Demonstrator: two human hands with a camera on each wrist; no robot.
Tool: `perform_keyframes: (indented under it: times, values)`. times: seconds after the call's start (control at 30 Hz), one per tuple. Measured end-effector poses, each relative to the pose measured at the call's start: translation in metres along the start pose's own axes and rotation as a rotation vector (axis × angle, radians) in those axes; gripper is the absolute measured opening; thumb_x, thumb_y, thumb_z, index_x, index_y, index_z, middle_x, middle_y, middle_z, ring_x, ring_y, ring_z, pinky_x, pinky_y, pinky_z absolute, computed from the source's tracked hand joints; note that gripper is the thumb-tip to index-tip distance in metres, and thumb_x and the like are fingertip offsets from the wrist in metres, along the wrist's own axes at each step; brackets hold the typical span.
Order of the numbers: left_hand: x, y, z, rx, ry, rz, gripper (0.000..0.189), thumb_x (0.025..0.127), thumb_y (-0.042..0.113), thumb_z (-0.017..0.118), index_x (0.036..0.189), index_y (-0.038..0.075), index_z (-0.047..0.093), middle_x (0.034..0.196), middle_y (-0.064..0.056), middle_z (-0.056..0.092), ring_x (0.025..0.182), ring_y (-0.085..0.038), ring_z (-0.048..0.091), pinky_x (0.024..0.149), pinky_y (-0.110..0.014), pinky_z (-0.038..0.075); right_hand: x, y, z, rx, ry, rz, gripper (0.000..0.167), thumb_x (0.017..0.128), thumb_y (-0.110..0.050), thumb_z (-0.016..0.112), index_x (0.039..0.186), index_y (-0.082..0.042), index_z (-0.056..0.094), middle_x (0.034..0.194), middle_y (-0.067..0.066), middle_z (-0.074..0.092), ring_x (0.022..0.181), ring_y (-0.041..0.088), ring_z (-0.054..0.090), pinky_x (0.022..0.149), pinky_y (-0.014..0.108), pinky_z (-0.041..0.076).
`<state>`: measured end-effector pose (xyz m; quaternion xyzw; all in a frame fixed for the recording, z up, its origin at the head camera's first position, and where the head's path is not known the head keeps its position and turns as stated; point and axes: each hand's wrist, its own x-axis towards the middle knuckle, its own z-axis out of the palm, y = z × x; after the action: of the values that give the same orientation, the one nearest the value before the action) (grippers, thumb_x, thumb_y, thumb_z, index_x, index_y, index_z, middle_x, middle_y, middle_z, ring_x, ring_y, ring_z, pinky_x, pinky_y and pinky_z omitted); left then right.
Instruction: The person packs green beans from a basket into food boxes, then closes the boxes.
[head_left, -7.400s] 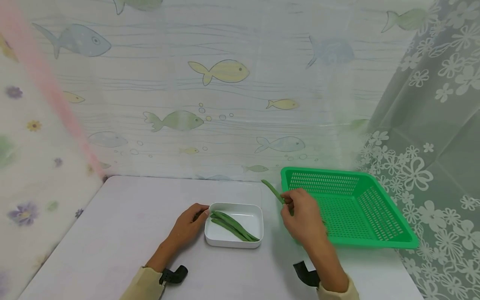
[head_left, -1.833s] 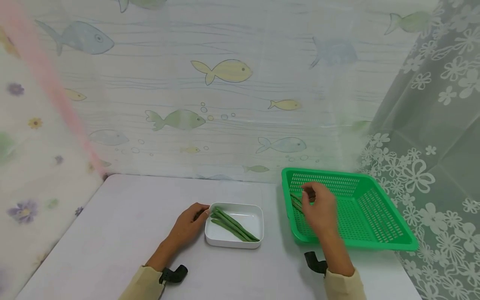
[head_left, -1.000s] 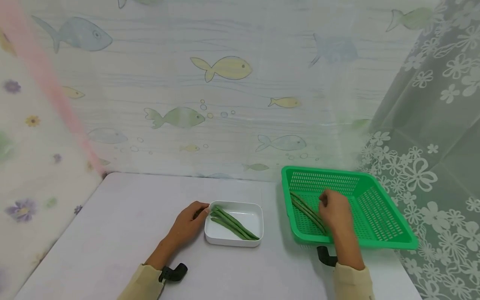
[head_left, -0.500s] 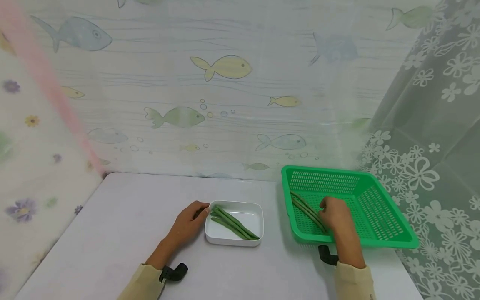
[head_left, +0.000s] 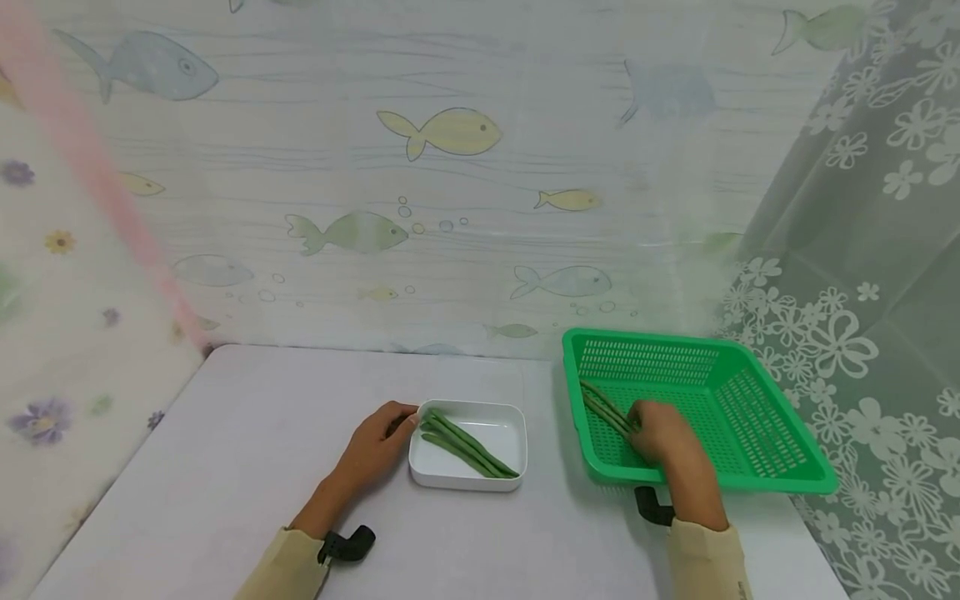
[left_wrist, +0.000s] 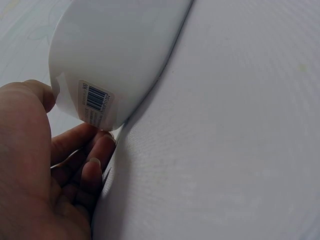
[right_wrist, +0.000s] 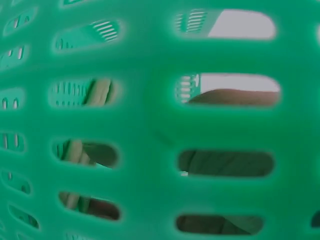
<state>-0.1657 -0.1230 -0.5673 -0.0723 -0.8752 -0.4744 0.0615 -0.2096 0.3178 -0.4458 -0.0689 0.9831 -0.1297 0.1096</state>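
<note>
At the left end of a white rectangular dish [head_left: 465, 482], my left hand [head_left: 378, 440] holds the corner. In the left wrist view the thumb is at the rim of the dish [left_wrist: 125, 45] and a finger touches low on its wall, by a barcode label [left_wrist: 95, 102]. Several green beans [head_left: 472, 450] lie slantwise in the dish. My right hand [head_left: 663, 435] is down inside a green plastic basket [head_left: 772, 485], its fingers at the near end of other green beans [head_left: 602, 407]. Its fingertips are hidden; through the slots in the right wrist view I cannot tell whether they grip a bean.
Both containers stand on a white-covered table [head_left: 300, 467], the basket to the right of the dish. A fish-print sheet [head_left: 450, 250] hangs behind the table, and a grey floral curtain [head_left: 885, 333] hangs at the right.
Earlier my right hand held a green bean left of the basket's interior. It has since moved into the basket, lowered, and shifted left onto the beans there. My left hand stays at the dish.
</note>
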Motion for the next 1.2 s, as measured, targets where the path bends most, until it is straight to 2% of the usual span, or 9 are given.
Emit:
perform_keyframes:
  times: [0.1, 0.3, 0.53, 0.83, 1.03, 1.2]
  values:
    - [-0.0001, 0.0001, 0.0002, 0.002, 0.002, 0.005, 0.032, 0.111, 0.031, 0.059, 0.136, 0.013, 0.069, 0.126, 0.000, 0.070, 0.114, -0.017, 0.064, 0.100, -0.048, 0.051, 0.0005, 0.0005, 0.0009, -0.011, -0.035, -0.015, 0.031, 0.098, -0.006, 0.072, 0.123, 0.012, 0.067, 0.114, 0.027, 0.069, 0.102, 0.041, 0.066, 0.085, 0.057, 0.055]
    - [0.0010, 0.0004, 0.0008, 0.013, 0.003, 0.012, 0.032, 0.111, 0.031, 0.059, 0.136, 0.013, 0.069, 0.126, -0.001, 0.070, 0.113, -0.016, 0.064, 0.099, -0.047, 0.052, 0.0012, 0.0023, 0.0017, -0.044, -0.050, -0.053, 0.030, 0.097, -0.005, 0.071, 0.122, 0.012, 0.069, 0.118, 0.030, 0.067, 0.109, 0.047, 0.065, 0.089, 0.059, 0.054]
    - [0.0006, 0.0008, 0.0001, 0.013, 0.003, 0.008, 0.032, 0.111, 0.030, 0.059, 0.136, 0.011, 0.069, 0.127, -0.002, 0.070, 0.115, -0.018, 0.065, 0.100, -0.048, 0.052, 0.0015, 0.0017, 0.0019, -0.061, -0.027, -0.107, 0.024, 0.095, -0.003, 0.072, 0.113, 0.012, 0.072, 0.110, 0.024, 0.067, 0.101, 0.039, 0.064, 0.088, 0.056, 0.054]
    - [0.0012, -0.0012, 0.0005, 0.012, 0.006, 0.023, 0.030, 0.112, 0.031, 0.058, 0.134, 0.014, 0.070, 0.118, 0.003, 0.071, 0.101, -0.012, 0.063, 0.090, -0.036, 0.052, 0.0029, 0.0013, 0.0027, -0.040, -0.031, -0.113, 0.021, 0.096, -0.004, 0.073, 0.111, 0.010, 0.074, 0.108, 0.022, 0.072, 0.105, 0.042, 0.067, 0.090, 0.057, 0.055]
    - [0.0002, 0.0008, -0.0006, 0.006, 0.001, 0.025, 0.031, 0.111, 0.031, 0.059, 0.134, 0.013, 0.070, 0.121, 0.002, 0.071, 0.104, -0.013, 0.063, 0.092, -0.040, 0.052, 0.0015, 0.0005, 0.0030, 0.021, 0.008, -0.117, 0.012, 0.094, 0.002, 0.072, 0.104, 0.007, 0.074, 0.099, 0.017, 0.072, 0.091, 0.033, 0.068, 0.081, 0.054, 0.057]
    - [0.0000, -0.0003, -0.0005, 0.009, -0.002, 0.019, 0.031, 0.111, 0.031, 0.059, 0.134, 0.014, 0.070, 0.121, 0.003, 0.071, 0.104, -0.013, 0.063, 0.092, -0.039, 0.052, -0.0002, -0.0001, 0.0039, 0.024, 0.058, -0.137, 0.004, 0.093, 0.004, 0.070, 0.095, 0.004, 0.073, 0.090, 0.013, 0.070, 0.080, 0.027, 0.064, 0.074, 0.051, 0.057]
